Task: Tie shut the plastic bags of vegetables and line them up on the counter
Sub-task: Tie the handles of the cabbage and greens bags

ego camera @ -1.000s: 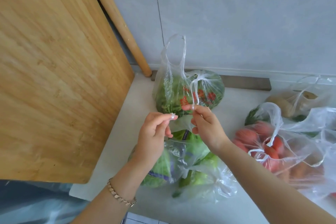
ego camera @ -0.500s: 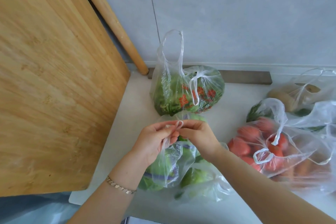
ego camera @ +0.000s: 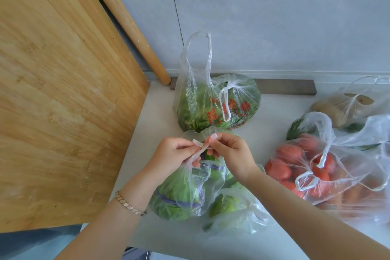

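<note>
- A broad bamboo cutting board (ego camera: 63, 90) with streaked pale grain leans at the far left. Its top and left side run out of view.
- A round wooden rolling pin (ego camera: 126, 23) slants behind it against the grey tiled wall (ego camera: 274, 16), with its upper end cut off.
- The left hand (ego camera: 168, 154), a metal link bracelet (ego camera: 129, 204) on its wrist, is raised over the white counter (ego camera: 160, 107). Its thumb and forefinger pinch one of the twisted handle strips (ego camera: 199, 146).
- Under both hands, near the counter's front edge, stands the clear crinkled plastic bag of leafy green heads (ego camera: 181, 194). Purple bands show through the film.
- The right hand (ego camera: 232, 154) faces the left with fingers curled, pinching the other strip's looped end. The strips cross between the hands, and it is hard to tell whether a knot has formed.
- Behind them a red-printed bag of dark greens (ego camera: 202, 107) is knotted at the top, with one handle loop upright.
- A small tied bag of green produce (ego camera: 228, 207) lies just right of the held bag, its contents blurred.
- Farther right are a filmy bag of red tomatoes (ego camera: 295, 164) and a bag of brown potatoes (ego camera: 337, 109), both cut off at the edge.
</note>
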The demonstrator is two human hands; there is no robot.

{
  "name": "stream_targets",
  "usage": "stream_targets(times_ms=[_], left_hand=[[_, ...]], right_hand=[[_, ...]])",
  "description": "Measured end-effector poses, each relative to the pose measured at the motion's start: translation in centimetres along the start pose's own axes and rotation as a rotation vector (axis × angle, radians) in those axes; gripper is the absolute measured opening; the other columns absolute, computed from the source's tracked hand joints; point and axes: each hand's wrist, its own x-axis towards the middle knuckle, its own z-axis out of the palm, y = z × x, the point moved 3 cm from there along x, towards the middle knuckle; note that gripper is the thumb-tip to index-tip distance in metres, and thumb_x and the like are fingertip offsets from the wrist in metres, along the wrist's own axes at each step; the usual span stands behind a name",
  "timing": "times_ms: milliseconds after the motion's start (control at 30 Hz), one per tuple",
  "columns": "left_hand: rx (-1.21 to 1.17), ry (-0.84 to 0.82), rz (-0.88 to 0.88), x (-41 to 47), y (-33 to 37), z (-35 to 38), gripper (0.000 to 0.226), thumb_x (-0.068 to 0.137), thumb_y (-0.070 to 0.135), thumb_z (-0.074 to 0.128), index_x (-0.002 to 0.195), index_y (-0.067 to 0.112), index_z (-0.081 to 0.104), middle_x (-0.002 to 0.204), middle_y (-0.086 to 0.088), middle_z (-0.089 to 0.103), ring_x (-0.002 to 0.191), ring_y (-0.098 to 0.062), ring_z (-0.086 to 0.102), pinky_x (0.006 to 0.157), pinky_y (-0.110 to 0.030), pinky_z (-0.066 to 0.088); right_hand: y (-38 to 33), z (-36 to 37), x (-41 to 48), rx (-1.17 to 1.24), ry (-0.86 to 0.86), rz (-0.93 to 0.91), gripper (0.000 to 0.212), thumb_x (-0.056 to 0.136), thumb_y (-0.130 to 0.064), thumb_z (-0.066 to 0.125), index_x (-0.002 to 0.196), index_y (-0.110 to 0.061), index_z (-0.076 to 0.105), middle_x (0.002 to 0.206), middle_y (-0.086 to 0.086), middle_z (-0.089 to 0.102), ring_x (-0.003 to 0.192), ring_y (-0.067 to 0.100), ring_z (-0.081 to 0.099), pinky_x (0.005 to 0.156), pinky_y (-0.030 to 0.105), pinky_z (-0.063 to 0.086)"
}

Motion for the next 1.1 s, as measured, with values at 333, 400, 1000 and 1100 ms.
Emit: stream_targets(times_ms=[333, 400, 1000, 1100], left_hand=[[-0.094, 0.088, 0.046, 0.0, -0.1, 0.7, 0.010, 0.084, 0.011, 0.063, 0.076, 0.014, 0.068, 0.068, 0.000, 0.074, 0.061, -0.015, 0.070, 0.057, -0.020, 0.055], [0.004, 0.116, 0.144, -0.4, -0.2, 1.0, 0.011, 0.084, 0.011, 0.062, 0.074, 0.013, 0.065, 0.066, 0.001, 0.073, 0.064, -0.012, 0.070, 0.058, -0.017, 0.053], [-0.274, 0.143, 0.025, 0.4, -1.7, 0.3, 0.004, 0.081, 0.002, 0.064, 0.078, 0.000, 0.065, 0.067, -0.008, 0.073, 0.063, -0.017, 0.071, 0.058, -0.019, 0.055], [-0.290, 0.060, -0.047, 0.6, -2.0, -0.3, 0.006, 0.083, 0.000, 0.061, 0.082, 0.000, 0.067, 0.074, -0.014, 0.072, 0.071, -0.021, 0.071, 0.072, -0.029, 0.059]], right_hand=[[-0.1, 0.4, -0.1, 0.017, 0.023, -0.006, 0.025, 0.091, -0.012, 0.052, 0.069, -0.010, 0.065, 0.058, -0.001, 0.064, 0.053, 0.007, 0.058, 0.051, 0.016, 0.044], [0.7, 0.5, 0.3, 0.002, 0.161, 0.082, 0.026, 0.090, -0.016, 0.054, 0.067, -0.009, 0.062, 0.050, -0.003, 0.058, 0.046, 0.010, 0.055, 0.048, 0.021, 0.044], [0.6, 1.1, -0.4, -0.169, -0.194, -0.164, 0.028, 0.077, 0.012, 0.062, 0.080, -0.015, 0.068, 0.080, 0.011, 0.072, 0.074, 0.008, 0.070, 0.073, 0.018, 0.055], [0.9, 1.1, -0.5, -0.159, -0.121, -0.238, 0.017, 0.076, 0.012, 0.063, 0.086, 0.001, 0.070, 0.083, 0.021, 0.071, 0.074, 0.010, 0.070, 0.076, 0.022, 0.056]])
